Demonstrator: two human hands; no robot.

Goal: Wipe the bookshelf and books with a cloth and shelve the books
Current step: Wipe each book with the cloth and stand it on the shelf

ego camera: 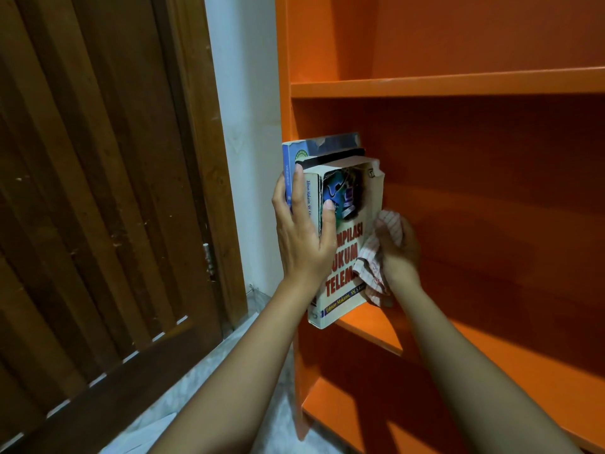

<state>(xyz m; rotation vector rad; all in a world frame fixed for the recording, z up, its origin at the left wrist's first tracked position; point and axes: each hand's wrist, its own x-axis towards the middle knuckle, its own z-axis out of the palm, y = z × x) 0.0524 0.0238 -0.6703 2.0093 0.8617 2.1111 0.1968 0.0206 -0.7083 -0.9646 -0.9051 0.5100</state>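
Note:
An orange bookshelf (458,85) fills the right half of the view. At the left end of its middle shelf stand a few upright books. The nearest is a thick cream book (350,244) with red title letters, and a blue-spined book (287,172) stands behind it. My left hand (301,237) grips the spines of these books, thumb across the cream cover. My right hand (397,253) holds a crumpled white checked cloth (376,257) against the cream book's page edge. The shelf board under the books is partly hidden by my hands.
A dark brown slatted wooden door (98,191) fills the left side, with a strip of white wall (242,109) between it and the shelf. Pale marbled floor (196,388) shows below. The upper shelf and the lower shelf (360,414) hold nothing in view.

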